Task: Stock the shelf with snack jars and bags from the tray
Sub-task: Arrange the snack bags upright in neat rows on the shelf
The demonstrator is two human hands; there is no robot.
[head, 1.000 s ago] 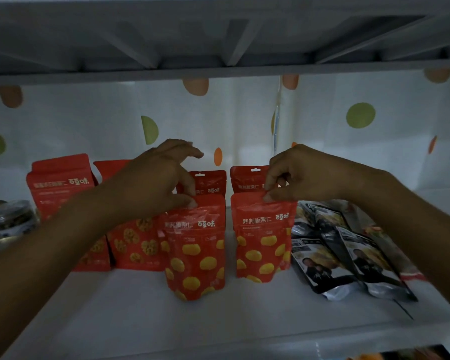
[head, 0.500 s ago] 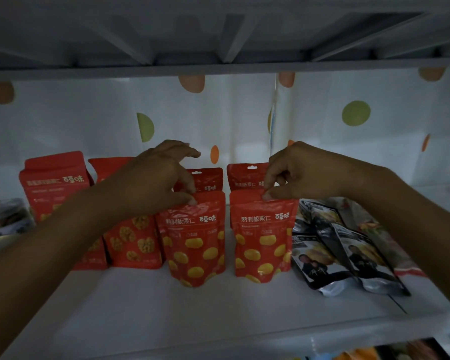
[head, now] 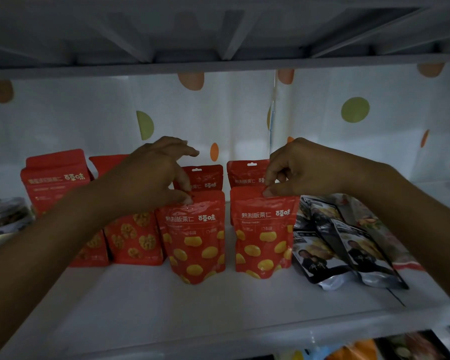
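Two red chestnut bags stand upright side by side on the white shelf (head: 218,313). My left hand (head: 153,178) pinches the top edge of the left chestnut bag (head: 196,242) between thumb and fingers. My right hand (head: 302,170) pinches the top edge of the right chestnut bag (head: 264,237). Two more red bags of the same kind (head: 205,178) stand right behind them, mostly hidden.
Red walnut bags (head: 133,237) and a taller red bag (head: 55,178) stand to the left, with a clear jar (head: 5,216) at the far left edge. Silver and black bags (head: 343,250) lie slanted on the right. The upper shelf (head: 218,63) hangs low overhead.
The left chestnut bag has moved back on the shelf, about level with the right one. Both hands keep their pinch on the bag tops.
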